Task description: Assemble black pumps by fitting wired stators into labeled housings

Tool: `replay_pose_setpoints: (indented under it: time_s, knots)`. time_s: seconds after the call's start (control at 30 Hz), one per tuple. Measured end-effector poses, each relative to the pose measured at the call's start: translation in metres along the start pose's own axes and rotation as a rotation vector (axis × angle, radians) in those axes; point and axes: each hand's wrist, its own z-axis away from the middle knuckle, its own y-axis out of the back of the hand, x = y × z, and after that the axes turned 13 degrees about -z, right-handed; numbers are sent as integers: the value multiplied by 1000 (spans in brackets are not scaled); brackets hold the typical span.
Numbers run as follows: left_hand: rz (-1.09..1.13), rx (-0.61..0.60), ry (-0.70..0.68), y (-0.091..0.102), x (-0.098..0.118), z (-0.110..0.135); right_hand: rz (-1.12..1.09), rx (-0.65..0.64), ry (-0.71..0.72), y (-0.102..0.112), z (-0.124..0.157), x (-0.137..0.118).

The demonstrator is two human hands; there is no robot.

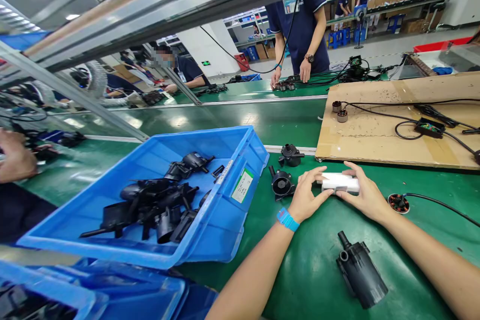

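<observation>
Between my two hands is a white cylindrical piece (339, 181), lying sideways; its exact kind I cannot make out. My left hand (308, 196) grips its left end with thumb and fingers. On its right end, my right hand (365, 194) is closed in the same way. Just left of my left hand lie two small black pump covers (282, 184) with spouts. A round motor core (398, 203) on a black cable rests to the right of my right hand. Nearer to me, a black pump housing (362, 272) with a spout lies on the green mat (311, 270).
A blue bin (228, 220) of black housings stands at left, with another blue bin (142, 292) below it. Cardboard (375, 145) holding cabled motor parts lies behind my hands. A metal beam (150, 15) crosses overhead. Across the bench stands a co-worker (300, 30); another person's hand (17, 157) shows at far left.
</observation>
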Motion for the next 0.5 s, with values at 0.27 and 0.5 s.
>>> replay_pose_setpoints:
  time_s: [0.27, 0.5]
  knots:
    - [-3, -35, 68, -9, -4, -8, 53, 164, 70, -1, -4, 4]
    - [-104, -90, 61, -14, -6, -9, 17, 149, 195, 4, -4, 7]
